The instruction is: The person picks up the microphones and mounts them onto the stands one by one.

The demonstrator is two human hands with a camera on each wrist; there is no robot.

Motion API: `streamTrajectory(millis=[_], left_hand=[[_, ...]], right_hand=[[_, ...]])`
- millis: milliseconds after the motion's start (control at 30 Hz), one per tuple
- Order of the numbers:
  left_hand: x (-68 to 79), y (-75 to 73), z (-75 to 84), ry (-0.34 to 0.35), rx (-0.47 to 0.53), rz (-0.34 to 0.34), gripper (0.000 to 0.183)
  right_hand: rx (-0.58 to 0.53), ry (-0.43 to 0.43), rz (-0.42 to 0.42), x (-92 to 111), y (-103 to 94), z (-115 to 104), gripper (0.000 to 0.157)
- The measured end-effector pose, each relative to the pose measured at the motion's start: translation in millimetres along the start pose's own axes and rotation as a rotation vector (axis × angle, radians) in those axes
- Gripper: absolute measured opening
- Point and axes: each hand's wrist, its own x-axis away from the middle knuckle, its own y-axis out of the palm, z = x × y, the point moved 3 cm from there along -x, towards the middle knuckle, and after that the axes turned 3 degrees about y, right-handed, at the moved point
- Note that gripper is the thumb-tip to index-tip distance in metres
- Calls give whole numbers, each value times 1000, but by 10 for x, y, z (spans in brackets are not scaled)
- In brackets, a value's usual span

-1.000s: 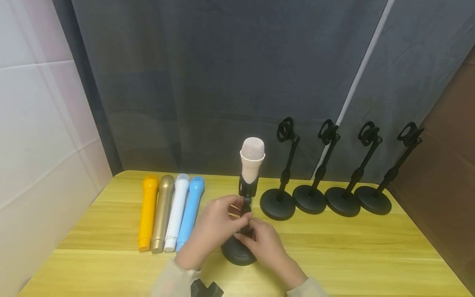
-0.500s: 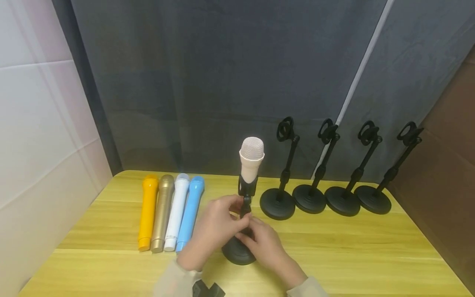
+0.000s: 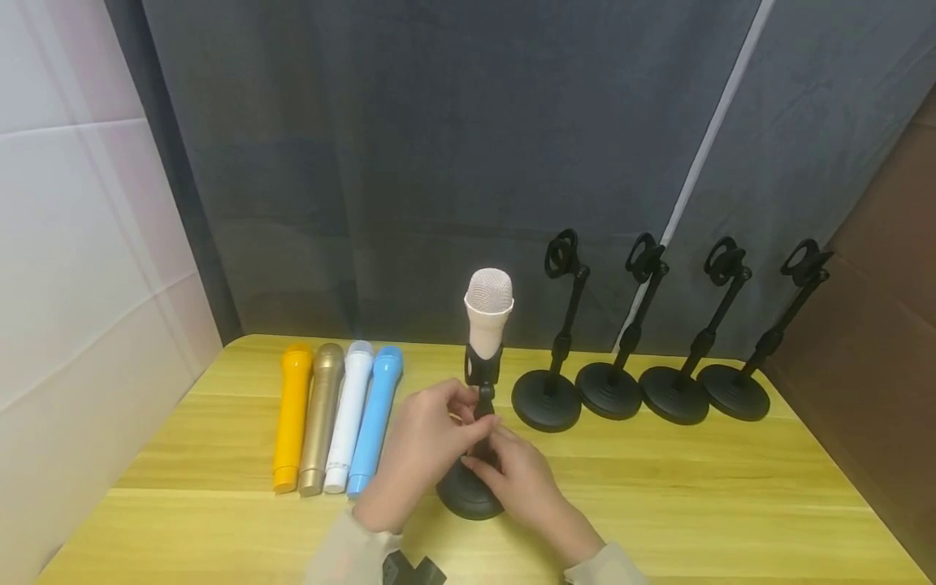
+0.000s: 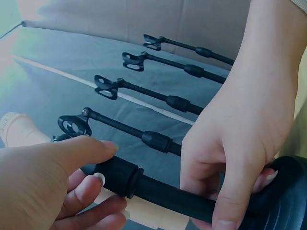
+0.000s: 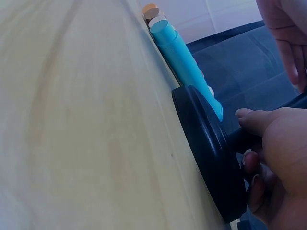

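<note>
A black desktop microphone stand [image 3: 468,494] stands at the table's middle, a pale pinkish-white microphone [image 3: 487,329] upright in its clip. My left hand [image 3: 426,435] grips the stand's pole just below the clip. In the left wrist view its thumb and fingers close round the thick black collar [image 4: 117,176]. Lower down, my right hand [image 3: 522,479] pinches the pole just above the base; the right wrist view shows its thumb and fingers there, by the round base [image 5: 206,148]. Fingers hide much of the pole in the head view.
Left of the hands lie a yellow microphone [image 3: 291,418], a gold one [image 3: 322,418], a white one [image 3: 349,418] and a blue one [image 3: 376,418], side by side. Several black stands with bare clips, the nearest stand [image 3: 547,400] included, line the right rear. A grey curtain [image 3: 439,162] hangs behind.
The microphone and the upper part of its stand have shifted slightly left, while the base has stayed nearly in place. Both hands keep their hold on the pole.
</note>
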Motion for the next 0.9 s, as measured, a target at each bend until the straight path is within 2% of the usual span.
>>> streamTrajectory(millis=[167,267,400,567,800,900], left_hand=[[12,0,13,21,48,19,18],[16,4,16,18,100,4,18],[13,16,28,28,108,-15,17],[17,58,22,7,146,-9,20],[16,96,-5,-88,212,26,24],[13,83,-8,-86,223,10,21]], right_hand=[[24,0,-4,3,-5,2,32],[33,3,1,14,-12,4,36],[32,2,4,21,-15,14,38],[33,-9,11,19,-3,19,41],[22,-6,15,-7,13,38,31],[25,-9,17,-9,13,34,25]])
